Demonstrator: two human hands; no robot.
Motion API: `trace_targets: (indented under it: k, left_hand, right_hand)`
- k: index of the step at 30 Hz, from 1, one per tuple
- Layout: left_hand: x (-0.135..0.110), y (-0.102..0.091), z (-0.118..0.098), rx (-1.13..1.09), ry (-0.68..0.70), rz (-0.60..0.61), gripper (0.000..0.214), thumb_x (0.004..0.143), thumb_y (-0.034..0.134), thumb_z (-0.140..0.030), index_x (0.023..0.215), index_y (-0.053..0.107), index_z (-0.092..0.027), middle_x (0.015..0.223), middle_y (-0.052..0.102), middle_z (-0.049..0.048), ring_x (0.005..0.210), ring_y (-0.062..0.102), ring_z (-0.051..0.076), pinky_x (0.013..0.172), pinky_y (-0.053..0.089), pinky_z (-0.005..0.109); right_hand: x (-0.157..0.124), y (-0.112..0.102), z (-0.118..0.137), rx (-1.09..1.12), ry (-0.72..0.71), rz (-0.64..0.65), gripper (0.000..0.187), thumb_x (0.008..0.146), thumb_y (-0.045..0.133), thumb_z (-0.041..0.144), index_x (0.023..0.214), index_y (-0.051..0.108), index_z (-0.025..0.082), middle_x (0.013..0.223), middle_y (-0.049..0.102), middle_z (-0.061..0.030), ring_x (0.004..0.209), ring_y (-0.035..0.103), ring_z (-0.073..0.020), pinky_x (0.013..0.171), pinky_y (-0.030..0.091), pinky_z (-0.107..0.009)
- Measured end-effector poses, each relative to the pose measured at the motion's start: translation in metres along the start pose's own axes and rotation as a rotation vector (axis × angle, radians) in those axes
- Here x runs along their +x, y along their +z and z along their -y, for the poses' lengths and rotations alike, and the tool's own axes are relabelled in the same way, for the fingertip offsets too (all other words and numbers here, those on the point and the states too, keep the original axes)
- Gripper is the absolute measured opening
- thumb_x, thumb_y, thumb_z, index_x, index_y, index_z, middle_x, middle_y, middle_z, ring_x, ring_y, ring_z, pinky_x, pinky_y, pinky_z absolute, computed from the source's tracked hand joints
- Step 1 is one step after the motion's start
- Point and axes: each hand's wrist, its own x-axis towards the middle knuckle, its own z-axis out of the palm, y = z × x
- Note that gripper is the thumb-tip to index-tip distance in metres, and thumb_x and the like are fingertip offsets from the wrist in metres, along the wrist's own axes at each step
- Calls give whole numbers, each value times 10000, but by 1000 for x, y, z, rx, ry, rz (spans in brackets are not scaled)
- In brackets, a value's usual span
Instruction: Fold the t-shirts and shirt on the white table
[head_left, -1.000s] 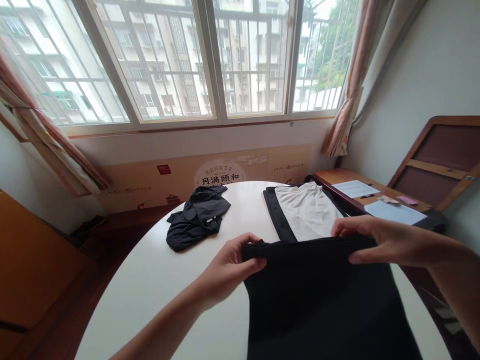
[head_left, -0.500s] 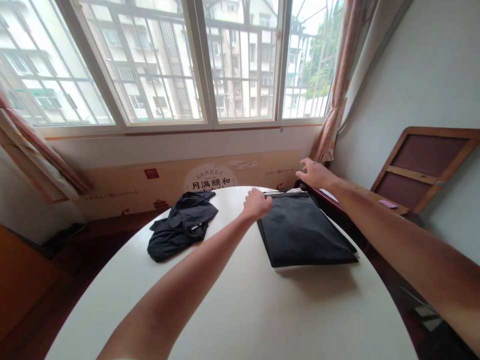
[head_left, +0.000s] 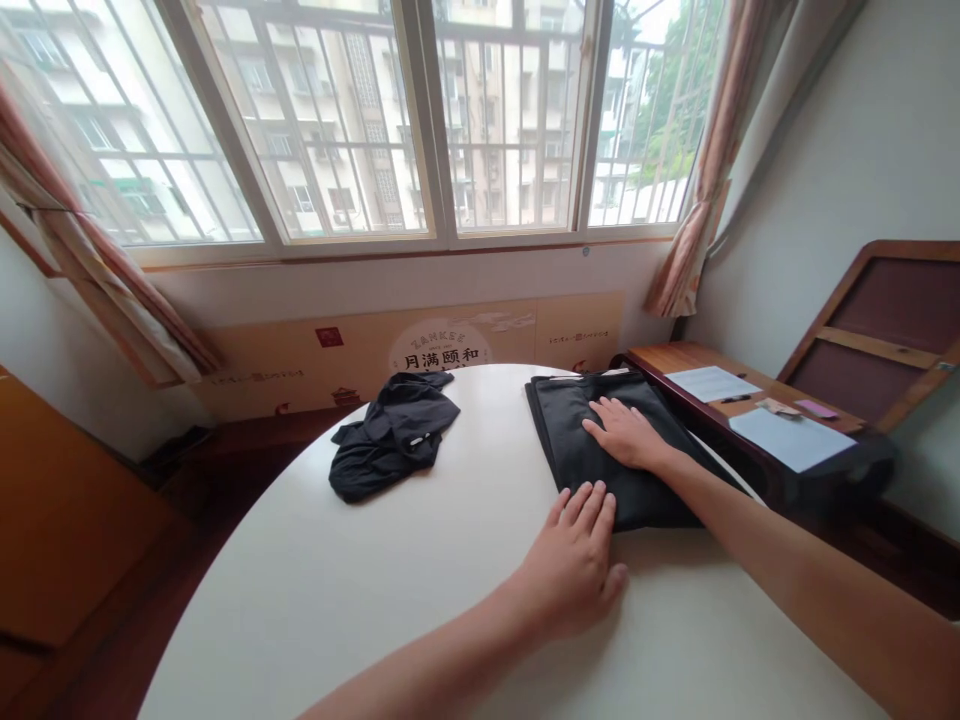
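A folded stack of black cloth (head_left: 570, 440), garment-like, lies flat at the right of the white round table (head_left: 420, 570). My right hand (head_left: 626, 432) rests on top of it, palm down with fingers spread. At its near left corner, my left hand (head_left: 577, 560) is laid out flat, fingertips on the cloth's edge and the thumb apart over the tabletop. Neither hand grasps anything. Farther left on the table sits a crumpled black garment (head_left: 390, 435) with a small white mark, untouched by either hand.
Right of the table stands a wooden desk (head_left: 645, 360) holding paper sheets (head_left: 791, 438), a pen (head_left: 735, 399) and a pink item (head_left: 816, 409). A wooden-framed panel (head_left: 877, 310) leans at the wall. Behind are a printed cardboard sheet (head_left: 360, 350), curtains and barred windows.
My left hand has come back from the stack's far left corner to its near edge and flattened. My right hand has dropped from the air onto the cloth. The view has shifted slightly.
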Motion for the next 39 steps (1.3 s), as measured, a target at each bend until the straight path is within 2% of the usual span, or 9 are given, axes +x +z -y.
trace_targets:
  k: [4, 8, 13, 21, 25, 28, 32, 36, 39]
  left_hand:
    - [-2, 7, -7, -14, -190, -38, 895, 992, 511, -463, 1690, 138, -45, 1748, -16, 223, 1634, -4, 377, 1325, 131, 574]
    - [-5, 14, -9, -50, -295, -35, 959, 960, 544, -501, 1686, 136, -25, 1728, -46, 276, 1615, 44, 444, 1305, 189, 601]
    - [-9, 15, -5, 37, -194, -144, 862, 1032, 423, -547, 1673, 199, -17, 1738, 72, 277, 1629, 31, 405, 1321, 156, 572]
    - [-7, 17, -4, 241, -115, -105, 713, 1013, 402, -314, 1580, 329, 114, 1609, 378, 373, 1502, 407, 471, 1192, 407, 541]
    - [-2, -9, 1, 164, -157, -128, 567, 1042, 412, -407, 1443, 581, -44, 1452, 615, 255, 1281, 633, 382, 1070, 503, 486]
    - [-1, -58, 34, 41, -355, -143, 466, 1063, 399, -481, 1191, 705, -154, 1167, 744, 157, 1073, 711, 312, 996, 523, 446]
    - [-17, -118, 114, 241, -736, -304, 461, 993, 523, -406, 1331, 590, -99, 1383, 614, 234, 1286, 584, 376, 1074, 448, 465]
    - [-44, -132, 174, 233, -1069, -188, 664, 866, 617, -315, 1459, 456, -65, 1497, 491, 303, 1378, 483, 458, 1074, 427, 491]
    - [-57, -133, 188, 160, -1044, -157, 634, 804, 571, -145, 1431, 491, -89, 1447, 561, 272, 1338, 536, 410, 1067, 429, 445]
  right_hand:
    - [8, 5, -7, 30, 3, 4, 695, 1075, 307, 547, 1640, 388, 152, 1737, 298, -139, 1623, 216, -325, 1292, 189, -585]
    - [14, 10, -13, 21, -18, -6, 696, 1069, 308, 546, 1635, 399, 152, 1731, 316, -142, 1619, 228, -334, 1285, 197, -605]
    - [11, 1, -8, -21, -26, 1, 685, 1067, 301, 520, 1627, 407, 139, 1724, 328, -152, 1615, 243, -330, 1279, 210, -615]
    - [-27, 9, 29, -123, -102, -56, 710, 1063, 303, 539, 1649, 367, 144, 1726, 313, -156, 1621, 230, -312, 1280, 201, -621]
    - [-36, 22, 32, -148, -113, -107, 705, 1057, 320, 524, 1634, 388, 124, 1701, 362, -176, 1599, 291, -324, 1278, 214, -616]
    - [-37, 24, 30, -129, -97, -151, 706, 1051, 329, 524, 1629, 397, 125, 1689, 388, -178, 1588, 309, -342, 1269, 240, -614]
    - [-40, 22, 32, -121, -106, -220, 658, 1043, 356, 489, 1573, 484, 121, 1637, 470, -193, 1559, 350, -377, 1257, 236, -642]
    - [-41, 22, 35, -137, -126, -245, 632, 1036, 360, 451, 1529, 532, 95, 1592, 521, -214, 1514, 419, -378, 1245, 249, -646]
    - [-42, 22, 37, -140, -129, -257, 628, 1030, 362, 435, 1517, 542, 81, 1580, 534, -218, 1501, 435, -380, 1237, 261, -649]
